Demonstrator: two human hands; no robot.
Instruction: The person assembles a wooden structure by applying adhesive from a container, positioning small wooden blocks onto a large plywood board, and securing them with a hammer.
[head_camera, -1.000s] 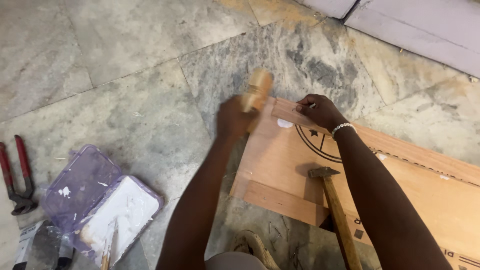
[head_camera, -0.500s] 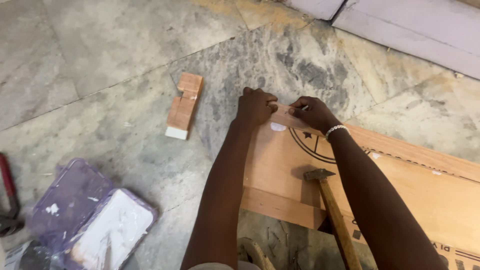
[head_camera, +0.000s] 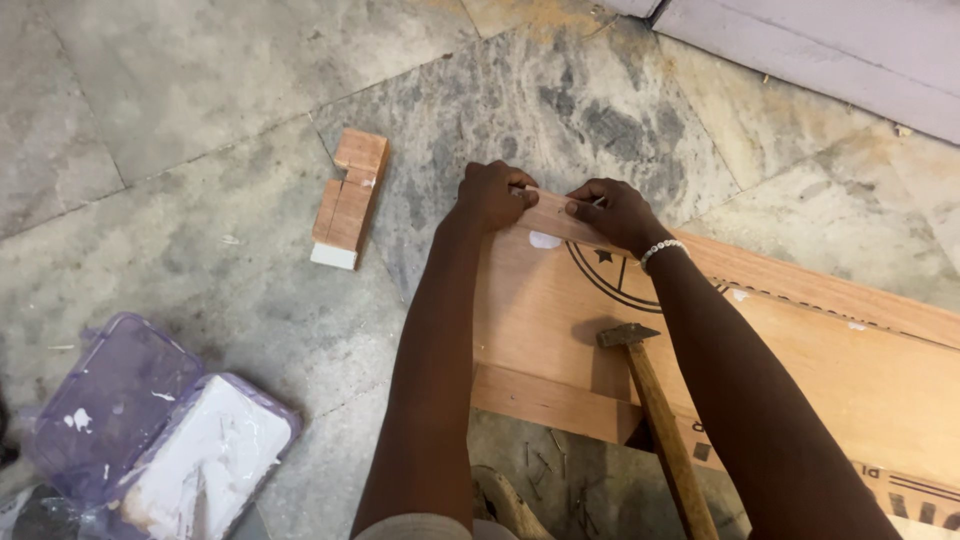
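Wood strip (head_camera: 565, 220), thin and pale brown, pinched at the far corner of the plywood panel (head_camera: 800, 370): left hand (head_camera: 490, 195) curled tight over its left end, right hand (head_camera: 615, 212) with thumb and fingertips pressed together on its right end. Lying flat along the panel's edge, slightly slanted, just above a white smear. A second ago carried in the left hand together with a stepped wooden block (head_camera: 347, 197); now parted from it. Block set down on the marble floor (head_camera: 180, 110), well left of the grip, white on its near end. Likely a sign of lining-up under way, both hands free for the strip alone. Hammer (head_camera: 650, 400) unmoved, resting on the panel below the right wrist, untouched. Glue tub and lid (head_camera: 150, 440) far down-left of the grip.
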